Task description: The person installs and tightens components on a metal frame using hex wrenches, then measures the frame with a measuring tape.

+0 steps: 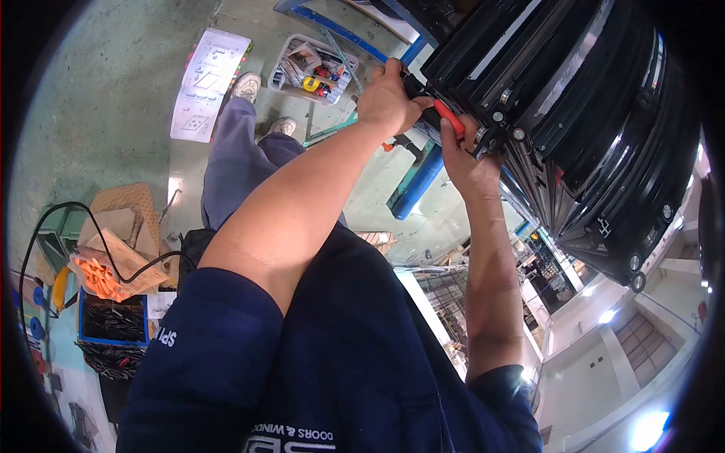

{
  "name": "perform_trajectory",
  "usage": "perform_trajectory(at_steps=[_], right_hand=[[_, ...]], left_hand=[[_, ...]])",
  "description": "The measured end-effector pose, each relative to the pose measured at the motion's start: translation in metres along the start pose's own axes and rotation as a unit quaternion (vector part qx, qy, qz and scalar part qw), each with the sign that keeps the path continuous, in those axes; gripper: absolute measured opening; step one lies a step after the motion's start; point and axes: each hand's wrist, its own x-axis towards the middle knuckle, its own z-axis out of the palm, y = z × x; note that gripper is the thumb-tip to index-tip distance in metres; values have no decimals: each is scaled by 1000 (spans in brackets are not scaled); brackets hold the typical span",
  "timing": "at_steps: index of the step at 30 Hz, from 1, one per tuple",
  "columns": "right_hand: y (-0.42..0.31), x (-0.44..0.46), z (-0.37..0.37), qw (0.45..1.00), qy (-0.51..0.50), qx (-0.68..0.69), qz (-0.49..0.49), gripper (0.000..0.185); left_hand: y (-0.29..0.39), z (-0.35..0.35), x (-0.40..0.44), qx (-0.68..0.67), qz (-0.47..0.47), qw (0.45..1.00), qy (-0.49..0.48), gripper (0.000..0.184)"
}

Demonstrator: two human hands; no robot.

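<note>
Both of my hands meet at the left edge of a stack of long glossy black frames (559,83). My left hand (387,100) is wrapped round a dark part at the frame ends, its thumb reaching toward a red handle. Just right of it, my right hand (466,155) grips this red-handled tool (449,117), which slants between the two hands. The tool's working end cannot be made out. A black clamp-like piece with an orange-red tip (408,147) hangs below my left hand.
A clear bin of tools (351,87) stands on the green floor (113,98) beside printed instruction sheets (200,87). My shoes are near them. At the lower left are cardboard pieces, a bag of orange parts (100,278) and a blue-rimmed box (113,343). A blue tube (418,185) lies below my hands.
</note>
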Motion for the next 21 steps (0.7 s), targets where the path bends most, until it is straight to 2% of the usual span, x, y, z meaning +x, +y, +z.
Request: perform_trajectory(at_steps=[8, 11, 13, 14, 15, 16, 17, 18, 19, 20, 21], right_hand=[[-4, 3, -3, 998, -38, 26, 32, 20], [-3, 4, 0, 1000, -2, 23, -3, 23], [7, 1, 12, 989, 100, -46, -99, 29], [41, -15, 67, 985, 128, -65, -100, 29], [68, -28, 115, 997, 5, -5, -73, 47], [55, -14, 83, 997, -23, -40, -58, 48], [32, -21, 55, 995, -45, -77, -32, 50], [26, -24, 57, 990, -8, -132, -41, 49], [18, -22, 47, 999, 0, -2, -43, 47], [16, -18, 50, 994, 76, 47, -65, 40], [10, -13, 40, 978, 153, -68, -124, 30]], left_hand=[[-3, 2, 2, 4, 5, 1000, 7, 74], [-7, 6, 3, -3, 16, 1000, 18, 71], [-12, 8, 4, -6, 25, 999, 21, 69], [-21, 15, 8, -21, 46, 998, 41, 63], [-30, 20, 11, -64, 71, 995, 37, 60], [-29, 19, 12, -61, 60, 996, 21, 61], [-30, 24, 8, -47, 105, 990, 86, 63], [-36, 26, 12, -99, 94, 990, 35, 68], [-50, 33, 16, -191, 111, 975, 10, 68], [-41, 24, 10, -85, 86, 993, 20, 69], [-32, 22, 12, -78, 58, 995, 12, 69]])
